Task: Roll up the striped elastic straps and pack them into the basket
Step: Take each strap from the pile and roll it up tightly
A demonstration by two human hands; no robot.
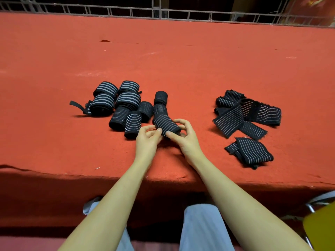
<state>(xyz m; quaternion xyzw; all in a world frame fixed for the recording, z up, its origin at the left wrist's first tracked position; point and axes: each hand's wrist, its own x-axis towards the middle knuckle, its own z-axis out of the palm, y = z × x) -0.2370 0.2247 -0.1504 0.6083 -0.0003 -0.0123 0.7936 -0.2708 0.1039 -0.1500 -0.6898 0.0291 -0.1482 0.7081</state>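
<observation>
A rolled black strap with thin white stripes (pixel 165 124) lies on the red table (pixel 163 60), held at its near end by both hands. My left hand (pixel 147 137) pinches it from the left. From the right, my right hand (pixel 184 136) curls around it. Several finished rolls (pixel 119 102) are clustered to the left, and two more rolls (pixel 160 102) lie just behind the held one. Unrolled flat straps (pixel 244 113) are heaped at the right, with a folded one (pixel 252 151) nearer the table edge. No basket is in view.
A metal railing (pixel 163 13) runs along the table's far side. The table's front edge (pixel 108 178) is close to my lap. A yellow object (pixel 320 230) with a metal frame sits at the lower right.
</observation>
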